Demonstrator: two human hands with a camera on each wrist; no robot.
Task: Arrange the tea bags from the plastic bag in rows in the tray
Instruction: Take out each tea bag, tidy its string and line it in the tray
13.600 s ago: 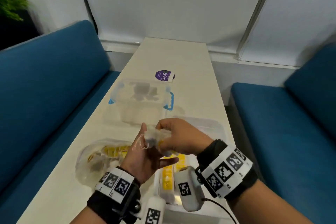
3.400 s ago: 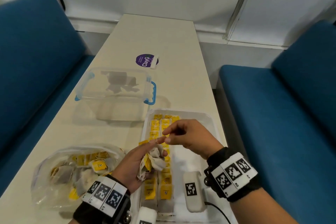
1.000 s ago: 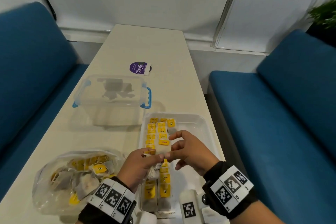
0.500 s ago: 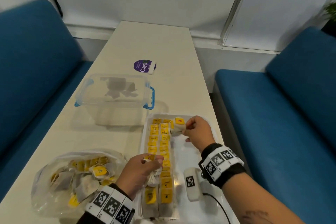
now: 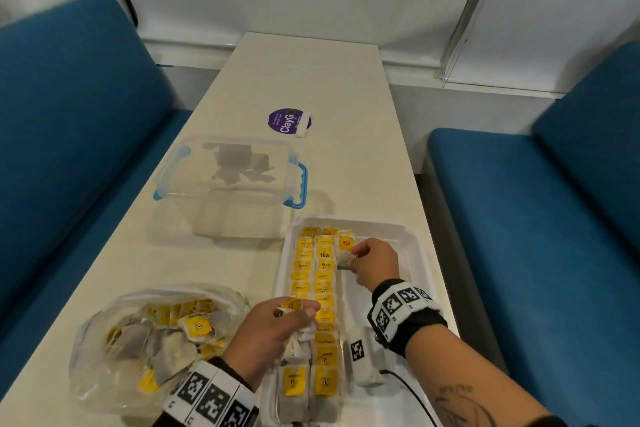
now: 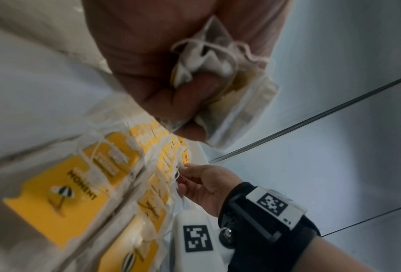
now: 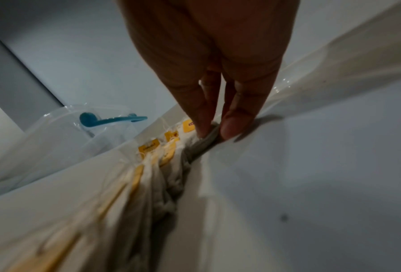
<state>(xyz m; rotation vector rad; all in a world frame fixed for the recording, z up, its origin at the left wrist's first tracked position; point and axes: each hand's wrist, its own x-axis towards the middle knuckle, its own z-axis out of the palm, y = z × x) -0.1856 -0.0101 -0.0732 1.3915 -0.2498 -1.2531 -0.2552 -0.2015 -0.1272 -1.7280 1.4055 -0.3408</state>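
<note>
A white tray [image 5: 408,243] holds two long rows of tea bags [image 5: 313,288] with yellow tags. My right hand [image 5: 372,262] is at the far end of the tray, pinching one tea bag [image 5: 344,246] between thumb and fingers at the top of a third row; the same tea bag [image 7: 209,136] shows low against the tray floor in the right wrist view. My left hand [image 5: 273,329] hovers over the near rows and grips a bunch of tea bags [image 6: 208,60]. The clear plastic bag [image 5: 149,340] with more tea bags lies left of the tray.
An open clear container [image 5: 228,184] with blue latches stands just behind the tray. A purple round sticker [image 5: 287,120] lies farther back. Blue benches [image 5: 540,218] flank the narrow table [image 5: 311,73]. The right part of the tray floor is bare.
My right hand took one tea bag from the left hand's bunch, carried it to the tray's far end and lowered it beside the second row. The left hand stayed over the near rows.
</note>
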